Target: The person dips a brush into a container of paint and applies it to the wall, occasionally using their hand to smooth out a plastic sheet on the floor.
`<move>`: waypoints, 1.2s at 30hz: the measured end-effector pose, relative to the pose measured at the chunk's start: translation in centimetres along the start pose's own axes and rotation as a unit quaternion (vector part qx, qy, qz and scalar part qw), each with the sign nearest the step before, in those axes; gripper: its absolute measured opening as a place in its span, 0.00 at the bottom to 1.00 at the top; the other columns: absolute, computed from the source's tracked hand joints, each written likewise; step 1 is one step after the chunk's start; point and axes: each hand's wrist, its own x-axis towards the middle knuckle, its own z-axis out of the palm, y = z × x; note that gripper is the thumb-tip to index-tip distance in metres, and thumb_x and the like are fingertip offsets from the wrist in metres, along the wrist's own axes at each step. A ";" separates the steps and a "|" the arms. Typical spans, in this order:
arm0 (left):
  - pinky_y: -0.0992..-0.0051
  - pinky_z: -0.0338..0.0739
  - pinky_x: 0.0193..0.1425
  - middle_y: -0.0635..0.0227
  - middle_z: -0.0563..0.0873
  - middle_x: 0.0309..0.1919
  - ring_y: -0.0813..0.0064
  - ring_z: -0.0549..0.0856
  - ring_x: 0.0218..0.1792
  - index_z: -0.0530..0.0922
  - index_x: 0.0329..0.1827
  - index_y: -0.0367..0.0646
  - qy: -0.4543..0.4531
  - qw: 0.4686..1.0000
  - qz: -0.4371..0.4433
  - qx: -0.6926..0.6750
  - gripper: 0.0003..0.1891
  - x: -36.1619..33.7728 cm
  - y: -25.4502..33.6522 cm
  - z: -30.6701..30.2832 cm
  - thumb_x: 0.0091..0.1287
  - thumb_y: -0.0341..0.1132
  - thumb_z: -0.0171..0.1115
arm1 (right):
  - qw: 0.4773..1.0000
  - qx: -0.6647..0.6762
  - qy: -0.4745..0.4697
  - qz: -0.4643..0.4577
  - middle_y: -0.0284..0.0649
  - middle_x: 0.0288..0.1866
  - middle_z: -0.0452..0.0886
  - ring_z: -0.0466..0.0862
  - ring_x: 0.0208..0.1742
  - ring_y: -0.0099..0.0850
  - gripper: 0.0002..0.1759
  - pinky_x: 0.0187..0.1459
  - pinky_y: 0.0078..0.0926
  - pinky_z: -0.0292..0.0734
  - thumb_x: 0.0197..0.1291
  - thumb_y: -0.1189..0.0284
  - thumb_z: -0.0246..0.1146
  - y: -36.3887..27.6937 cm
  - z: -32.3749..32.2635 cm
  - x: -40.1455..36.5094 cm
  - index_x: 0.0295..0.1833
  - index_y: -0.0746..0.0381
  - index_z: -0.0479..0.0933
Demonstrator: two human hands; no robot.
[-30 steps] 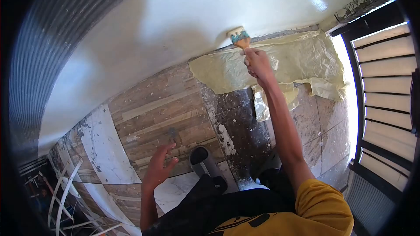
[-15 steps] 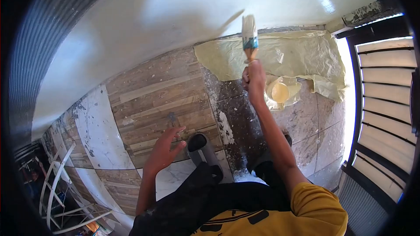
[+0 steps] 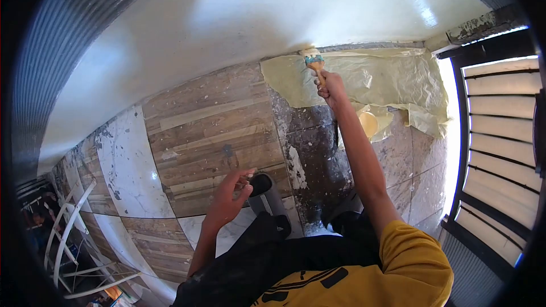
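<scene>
My right hand (image 3: 331,89) is wrapped round the wooden handle of a paintbrush (image 3: 315,67). Its bristles press against the bottom of the pale wall (image 3: 256,17), just above the floor. A crumpled yellowish sheet (image 3: 392,74) lies along the wall's foot beneath the brush. Partly behind my right forearm, a tub of cream-coloured paint (image 3: 368,123) stands on another piece of the sheet. My left hand (image 3: 230,198) hangs in the air over the floor near my left shoe, fingers apart and curled a little, with nothing in it.
Wood-patterned and marble-patterned tiles (image 3: 210,116), spotted with paint, cover the floor. On the right stands a dark-framed barred door (image 3: 500,131). A white metal frame (image 3: 74,233) is at the lower left, and corrugated sheeting (image 3: 62,51) rises at the upper left.
My right hand has lowered the paintbrush, and its bristles now touch the wall's bottom edge. My left hand has shifted slightly to the right.
</scene>
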 end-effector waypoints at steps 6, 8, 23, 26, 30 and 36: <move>0.68 0.78 0.58 0.63 0.83 0.56 0.69 0.85 0.52 0.78 0.65 0.44 -0.007 1.000 0.015 -0.017 0.17 0.0 0.1 0.9 0.74 0.31 0.61 | 0.994 -0.029 -0.018 -0.101 0.31 0.25 0.74 0.63 0.16 0.17 0.14 0.15 0.17 0.56 0.75 0.67 0.54 -5.9 4.7 -6.2 0.48 0.68 0.78; 0.68 0.79 0.57 0.62 0.83 0.56 0.69 0.85 0.52 0.78 0.65 0.43 -0.017 1.000 0.008 -0.017 0.18 -0.3 -0.2 0.5 0.73 0.31 0.61 | 0.993 -0.022 -0.044 -0.111 0.30 0.25 0.72 0.61 0.14 0.16 0.15 0.14 0.15 0.54 0.77 0.67 0.51 -7.6 6.2 -8.8 0.50 0.68 0.76; 0.81 0.74 0.47 0.74 0.82 0.44 0.81 0.80 0.43 0.79 0.55 0.49 0.426 0.805 0.027 -0.412 0.08 0.0 -7.1 -10.8 0.78 0.36 0.58 | 0.948 -0.053 0.026 -0.314 0.28 0.20 0.65 0.61 0.17 0.15 0.17 0.18 0.17 0.54 0.79 0.56 0.48 -0.5 5.3 -13.0 0.44 0.58 0.70; 0.79 0.76 0.48 0.73 0.83 0.46 0.80 0.81 0.44 0.78 0.58 0.48 0.408 0.809 -0.008 -0.423 0.10 0.3 -6.9 -6.6 0.78 0.35 0.58 | 0.887 -0.200 0.137 -0.393 0.35 0.24 0.68 0.69 0.25 0.24 0.17 0.25 0.31 0.62 0.79 0.61 0.52 1.4 6.3 -11.9 0.48 0.66 0.74; 0.78 0.77 0.52 0.71 0.81 0.52 0.78 0.80 0.46 0.73 0.70 0.49 0.460 0.789 -0.049 -0.405 0.19 -0.9 -9.8 -7.5 0.79 0.36 0.55 | 0.837 -0.217 0.116 -0.488 0.39 0.29 0.73 0.70 0.28 0.25 0.15 0.29 0.31 0.65 0.77 0.66 0.56 -0.4 8.9 -9.9 0.57 0.67 0.69; 0.75 0.77 0.54 0.65 0.75 0.63 0.76 0.79 0.50 0.68 0.77 0.51 0.546 0.764 0.010 -0.342 0.24 -3.3 -8.2 -14.4 0.79 0.41 0.53 | 0.810 -0.284 0.112 -0.501 0.49 0.24 0.75 0.76 0.23 0.41 0.12 0.28 0.38 0.68 0.75 0.69 0.57 -0.2 10.1 -5.2 0.55 0.67 0.73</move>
